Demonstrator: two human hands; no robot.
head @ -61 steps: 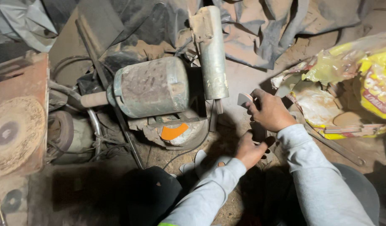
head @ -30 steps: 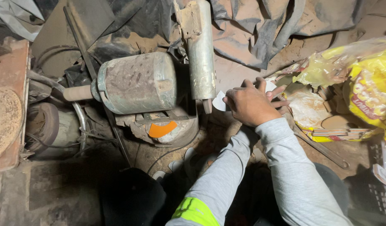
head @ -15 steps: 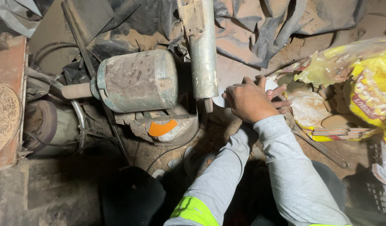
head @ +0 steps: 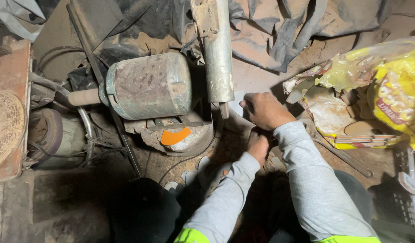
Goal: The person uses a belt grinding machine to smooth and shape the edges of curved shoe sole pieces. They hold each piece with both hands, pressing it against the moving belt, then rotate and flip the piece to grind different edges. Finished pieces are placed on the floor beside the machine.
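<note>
Pressing down just right of the pipe [head: 217, 54], the right hand [head: 265, 110] lies fingers together over a pale flat piece [head: 236, 104] — thin and light by the look of it, probably stiff sheet, best pinched at its free edge near the pipe's foot. The left hand [head: 258, 147] sits below it, half hidden under the right wrist — I cannot tell its grip. A dusty motor [head: 149, 86] stands left of the pipe.
</note>
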